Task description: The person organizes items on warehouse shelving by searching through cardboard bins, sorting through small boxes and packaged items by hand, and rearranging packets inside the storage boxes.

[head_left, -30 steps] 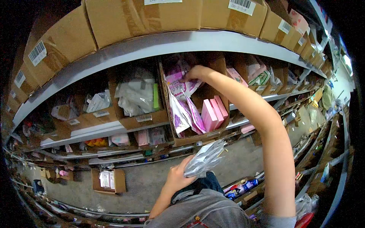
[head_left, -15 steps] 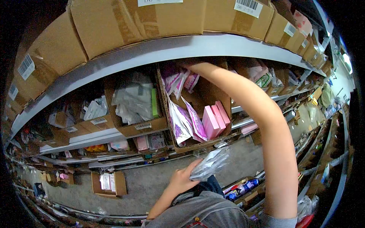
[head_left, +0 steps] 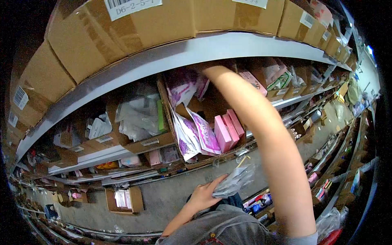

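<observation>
My left hand (head_left: 205, 197) is closed round a bunch of clear plastic bags (head_left: 232, 181) with greyish contents, low in front of my body. My right arm reaches far into an open cardboard box (head_left: 241, 148) on the shelf. At the back of that box my right hand (head_left: 205, 69) is in shadow beside white-and-purple packets (head_left: 182, 87), its fingers hidden. More of these packets (head_left: 204, 132) lean upright near the box's front left. Beside them, at the front right, stand three slim pink boxes (head_left: 229, 130).
Left of the box is a carton of clear bags (head_left: 141, 116). Labelled cartons (head_left: 134, 24) line the shelf above, over its grey metal edge (head_left: 163, 59). A carton with white packs (head_left: 138, 198) stands on the floor. Racks (head_left: 347, 192) run along the right.
The view has shifted slightly to the right. My right arm still reaches into the box, and the packets at its back left have shifted. My left hand keeps the plastic bags.
</observation>
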The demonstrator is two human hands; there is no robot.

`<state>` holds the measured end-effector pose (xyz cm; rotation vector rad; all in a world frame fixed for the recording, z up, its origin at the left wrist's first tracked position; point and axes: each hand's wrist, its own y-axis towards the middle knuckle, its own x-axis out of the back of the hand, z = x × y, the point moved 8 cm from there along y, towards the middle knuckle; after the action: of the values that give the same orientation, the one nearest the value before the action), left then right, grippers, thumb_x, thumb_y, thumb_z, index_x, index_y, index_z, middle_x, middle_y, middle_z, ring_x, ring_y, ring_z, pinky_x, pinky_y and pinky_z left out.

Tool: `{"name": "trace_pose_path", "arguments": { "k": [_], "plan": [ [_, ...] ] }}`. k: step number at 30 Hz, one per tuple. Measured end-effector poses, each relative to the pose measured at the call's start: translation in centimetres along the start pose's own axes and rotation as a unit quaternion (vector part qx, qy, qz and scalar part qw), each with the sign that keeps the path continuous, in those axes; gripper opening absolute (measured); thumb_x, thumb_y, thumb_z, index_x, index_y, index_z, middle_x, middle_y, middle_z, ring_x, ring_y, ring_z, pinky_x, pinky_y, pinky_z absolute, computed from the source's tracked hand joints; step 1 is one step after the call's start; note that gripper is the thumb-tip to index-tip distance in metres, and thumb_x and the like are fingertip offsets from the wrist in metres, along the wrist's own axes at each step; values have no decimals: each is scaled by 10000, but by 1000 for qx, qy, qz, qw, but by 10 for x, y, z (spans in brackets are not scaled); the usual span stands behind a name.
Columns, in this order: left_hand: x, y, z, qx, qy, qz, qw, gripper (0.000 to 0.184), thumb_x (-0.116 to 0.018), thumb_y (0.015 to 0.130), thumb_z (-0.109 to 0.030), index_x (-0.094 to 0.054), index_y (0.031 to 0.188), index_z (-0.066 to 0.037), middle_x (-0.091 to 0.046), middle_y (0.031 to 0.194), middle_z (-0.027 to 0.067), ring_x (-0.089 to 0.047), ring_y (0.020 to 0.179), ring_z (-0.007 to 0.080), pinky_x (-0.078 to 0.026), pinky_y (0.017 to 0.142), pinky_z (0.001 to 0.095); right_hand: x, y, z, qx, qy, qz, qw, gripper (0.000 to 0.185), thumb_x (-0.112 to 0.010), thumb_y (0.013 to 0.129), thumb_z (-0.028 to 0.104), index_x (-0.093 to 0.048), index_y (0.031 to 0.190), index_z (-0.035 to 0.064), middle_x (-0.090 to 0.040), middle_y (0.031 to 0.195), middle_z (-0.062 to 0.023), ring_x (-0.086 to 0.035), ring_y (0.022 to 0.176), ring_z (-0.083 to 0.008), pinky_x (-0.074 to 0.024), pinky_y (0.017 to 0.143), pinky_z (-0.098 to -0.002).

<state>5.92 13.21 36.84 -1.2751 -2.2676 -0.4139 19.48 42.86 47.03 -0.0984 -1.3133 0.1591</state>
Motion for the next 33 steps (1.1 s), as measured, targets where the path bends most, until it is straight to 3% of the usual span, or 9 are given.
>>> {"name": "trace_pose_path", "arguments": {
  "k": [11,14,15,17,18,22,26,28,33],
  "plan": [
    [15,-18,-9,11,-74,-104,992,660,-644,548,-174,-390,1156,-150,-562,881,153,-566,755,288,-451,679,334,-7,0,44,104,-125,-6,987,401,-521,711,341,-525,977,41,-517,981,-183,-489,932,-287,-351,819,-338],
    [25,-36,2,16,-100,-152,983,694,-685,506,-190,-409,1139,-121,-564,927,127,-570,810,238,-441,719,299,39,-121,92,47,-152,-9,987,378,-427,782,344,-527,876,-9,-504,959,-203,-492,897,-305,-360,797,-361],
    [33,-40,0,26,-122,-157,980,709,-701,478,-193,-423,1122,-82,-558,952,121,-567,827,205,-435,735,285,50,-161,111,208,-205,-171,941,447,-407,781,397,-519,830,-33,-512,890,-201,-506,815,-313,-387,742,-389],
    [60,-41,-25,-9,-111,-184,977,709,-700,476,-185,-422,1117,-65,-557,955,118,-565,830,195,-432,741,281,45,-214,99,287,-93,-141,943,549,-385,767,475,-537,671,-44,-539,742,-208,-528,706,-346,-407,718,-391],
    [73,-38,-35,-45,-97,-206,973,708,-700,474,-178,-422,1112,-48,-557,957,116,-563,833,185,-430,746,277,37,-235,98,273,-11,15,962,557,-479,717,474,-519,837,-69,-528,810,-221,-513,778,-352,-389,750,-387],
    [102,-19,-73,-114,-1,-195,974,722,-701,472,-128,-390,1110,5,-554,937,133,-560,846,193,-422,743,269,35,-303,112,374,120,85,916,858,-690,538,360,-277,1182,-27,-470,990,-208,-446,946,-342,-361,791,-370],
    [121,2,-112,-152,-14,-146,977,665,-692,488,-110,-398,1071,13,-556,857,144,-580,762,226,-449,650,275,50,-299,97,191,-23,-76,978,615,-671,509,220,-433,1032,1,-537,857,-158,-516,818,-298,-387,719,-374],
    [140,4,-142,-235,53,-173,955,620,-683,493,-102,-416,1040,10,-551,825,149,-584,701,241,-456,597,276,65,-297,96,260,59,-85,960,340,-646,503,150,-535,798,24,-508,704,-109,-490,671,-292,-379,617,-345],
    [183,6,-202,-365,212,-249,872,554,-691,439,-146,-508,943,-6,-560,898,134,-570,782,242,-434,678,280,123,-330,108,308,-27,-293,905,335,-595,501,126,-512,807,21,-531,689,-129,-513,672,-318,-414,607,-350]
  ]
}}
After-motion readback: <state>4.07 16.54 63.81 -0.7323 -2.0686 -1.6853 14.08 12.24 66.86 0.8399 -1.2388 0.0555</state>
